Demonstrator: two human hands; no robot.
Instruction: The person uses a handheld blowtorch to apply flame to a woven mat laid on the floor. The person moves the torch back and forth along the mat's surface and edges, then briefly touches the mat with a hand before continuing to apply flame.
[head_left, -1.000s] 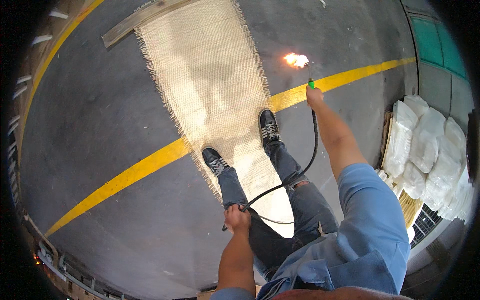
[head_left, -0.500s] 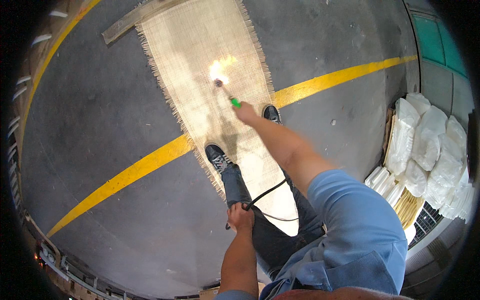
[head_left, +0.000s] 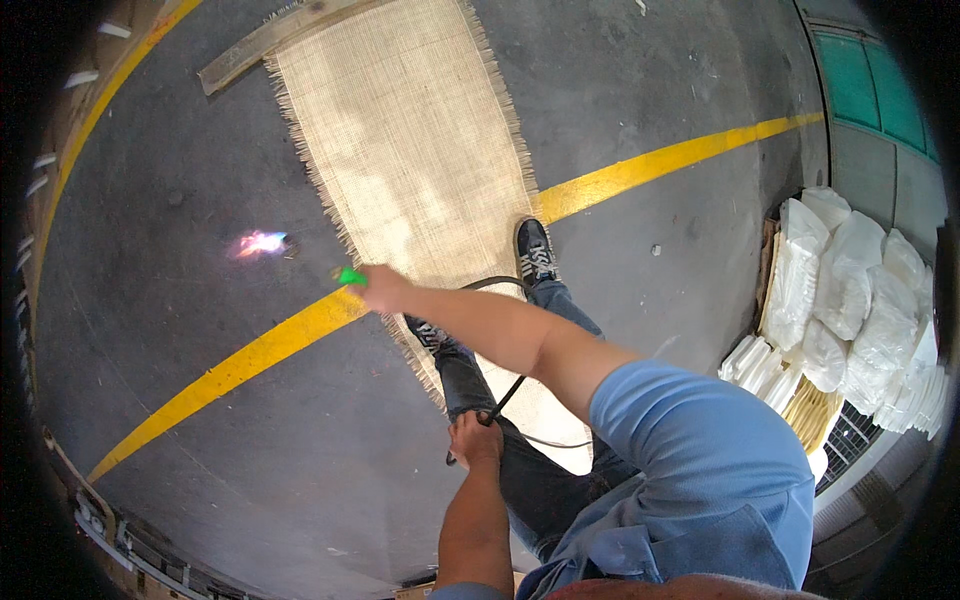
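My right hand (head_left: 382,289) is closed round a gas torch with a green grip (head_left: 350,276). The torch is swung left past the mat's edge, and its pinkish-blue flame (head_left: 262,243) shows over the grey floor. The neck and nozzle are blurred. Lower down, near my left knee, my left hand (head_left: 474,441) is wrapped round a black hose (head_left: 507,398). A long, straw-coloured woven mat (head_left: 410,120) with frayed edges lies flat under my feet. My right arm hides part of the mat and of the hose.
A wooden plank (head_left: 270,43) lies across the mat's far end. Yellow lines (head_left: 235,378) mark the floor. To the right, clear plastic-wrapped white bundles (head_left: 845,285) are piled by the wall. My dark shoes (head_left: 536,250) stand on the mat.
My right hand has swung the torch left and nearer, taking the flame from above the mat to beyond its left edge. My left hand keeps its hold on the hose.
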